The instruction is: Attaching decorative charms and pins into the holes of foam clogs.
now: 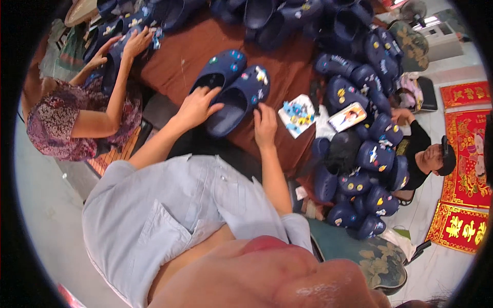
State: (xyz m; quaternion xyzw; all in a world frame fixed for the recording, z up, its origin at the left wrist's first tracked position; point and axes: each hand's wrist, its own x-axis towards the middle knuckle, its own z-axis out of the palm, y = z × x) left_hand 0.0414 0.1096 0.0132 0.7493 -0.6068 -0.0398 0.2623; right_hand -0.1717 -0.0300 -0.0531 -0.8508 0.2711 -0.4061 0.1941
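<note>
- Left hand (196,107) spread flat, fingers on the heel rim of the left clog (220,72); nothing gripped.
- Right hand (265,124) loosely curled, fingertips touching the edge of the right clog (241,100); no firm grasp.
- Two navy clogs side by side on the brown tabletop (205,43), toes toward 1 o'clock.
- Smooth moulded foam, rounded toes studded with small coloured charms.
- At 3 o'clock of the right hand: one white sheet of charms (297,115).
- Further toward 3 o'clock: heap of matching clogs (367,169).
</note>
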